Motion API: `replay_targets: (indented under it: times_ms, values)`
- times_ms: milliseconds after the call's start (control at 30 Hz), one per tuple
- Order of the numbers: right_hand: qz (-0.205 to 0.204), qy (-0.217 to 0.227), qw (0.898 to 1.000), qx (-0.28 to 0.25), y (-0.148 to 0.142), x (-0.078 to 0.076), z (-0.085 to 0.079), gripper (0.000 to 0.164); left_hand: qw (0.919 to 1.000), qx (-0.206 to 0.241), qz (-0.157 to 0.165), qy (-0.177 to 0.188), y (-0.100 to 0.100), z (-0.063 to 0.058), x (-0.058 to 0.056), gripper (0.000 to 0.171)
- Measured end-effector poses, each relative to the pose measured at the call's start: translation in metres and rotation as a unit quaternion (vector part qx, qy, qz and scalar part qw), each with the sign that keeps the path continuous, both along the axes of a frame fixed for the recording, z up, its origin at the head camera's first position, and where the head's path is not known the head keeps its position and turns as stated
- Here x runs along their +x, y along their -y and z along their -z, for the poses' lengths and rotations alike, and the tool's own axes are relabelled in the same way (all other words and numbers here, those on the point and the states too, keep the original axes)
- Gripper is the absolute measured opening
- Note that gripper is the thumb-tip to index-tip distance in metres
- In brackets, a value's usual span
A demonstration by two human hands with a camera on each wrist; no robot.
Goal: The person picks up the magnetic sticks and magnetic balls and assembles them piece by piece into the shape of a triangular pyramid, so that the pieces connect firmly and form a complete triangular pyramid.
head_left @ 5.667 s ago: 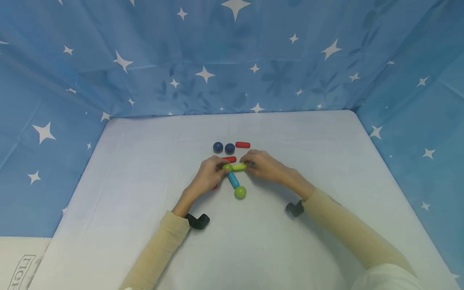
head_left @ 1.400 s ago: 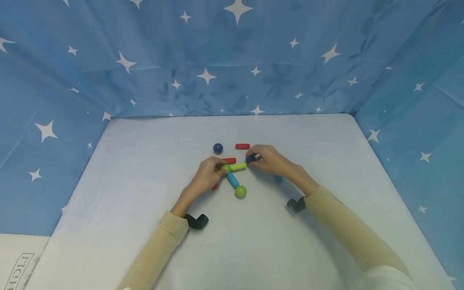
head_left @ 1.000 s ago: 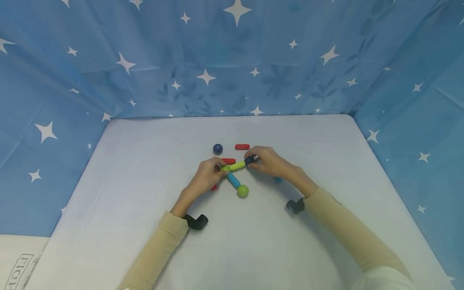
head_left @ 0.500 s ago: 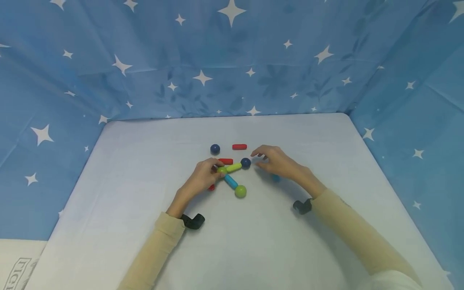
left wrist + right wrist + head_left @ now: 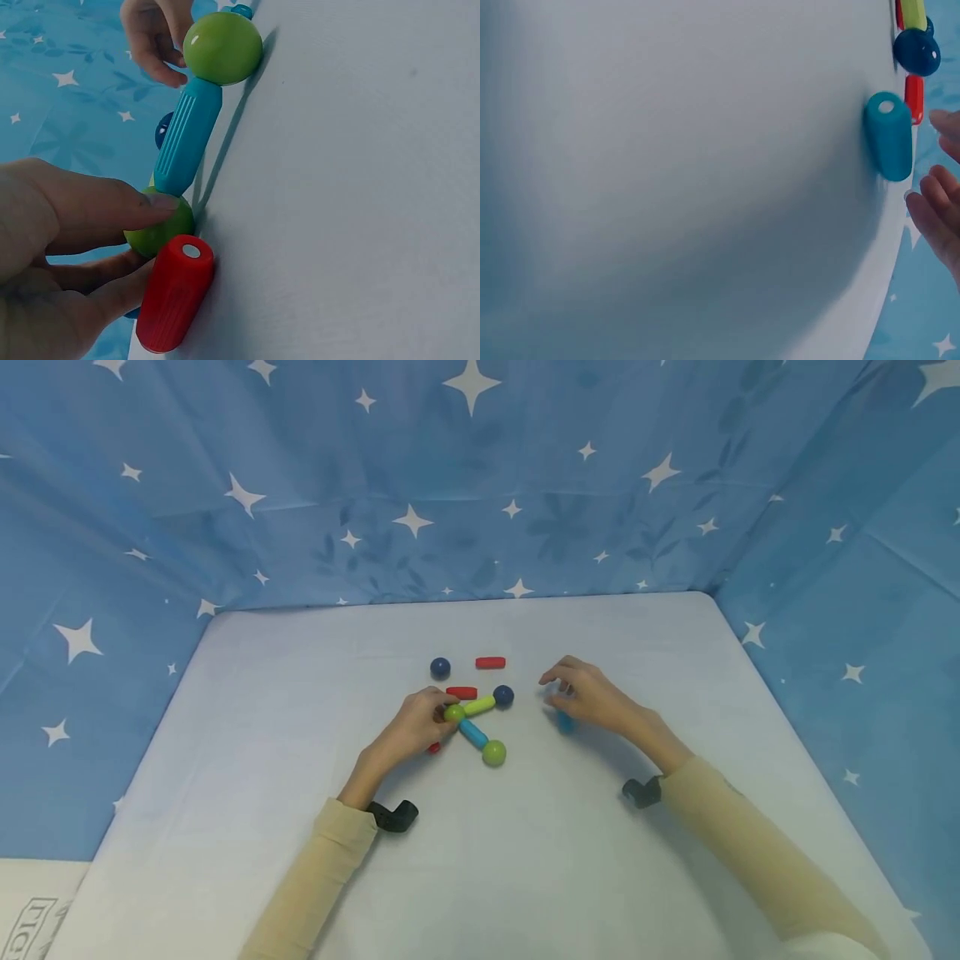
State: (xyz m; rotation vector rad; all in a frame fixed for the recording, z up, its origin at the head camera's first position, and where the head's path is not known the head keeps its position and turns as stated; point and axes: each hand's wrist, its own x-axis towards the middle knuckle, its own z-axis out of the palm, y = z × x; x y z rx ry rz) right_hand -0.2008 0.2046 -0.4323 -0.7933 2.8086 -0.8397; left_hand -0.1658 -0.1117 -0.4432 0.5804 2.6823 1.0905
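My left hand (image 5: 412, 722) pinches a green ball (image 5: 161, 229) between thumb and fingers. Two magnetic rods run from that ball: a blue rod (image 5: 473, 733) with a second green ball (image 5: 223, 49) on its far end, and a yellow-green rod (image 5: 479, 706) ending at a dark blue ball (image 5: 503, 696). Close by the left fingers, a red rod (image 5: 172, 296) shows its pale round end. My right hand (image 5: 588, 695) hovers with fingers spread and nothing between them, beside a loose blue rod (image 5: 890, 142) lying on the table.
Beyond the joined pieces lie a loose dark blue ball (image 5: 440, 668) and a red rod (image 5: 491, 662). Another red rod (image 5: 462, 692) sits just behind the left fingertips. A star-patterned blue curtain (image 5: 420, 468) surrounds the white table (image 5: 525, 860).
The right hand brought one dark blue ball to the yellow-green rod's free end, let it go, and drew back rightward to the loose blue rod. The left hand kept its pinch on the green ball.
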Motion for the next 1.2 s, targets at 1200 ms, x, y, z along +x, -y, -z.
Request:
replay_targets:
  times_ms: [1200]
  values:
    - [0.007,0.113,0.993,-0.032,-0.037,0.017,0.013,0.054,0.999,0.018,-0.037,0.015,-0.006,0.003,0.002,0.038]
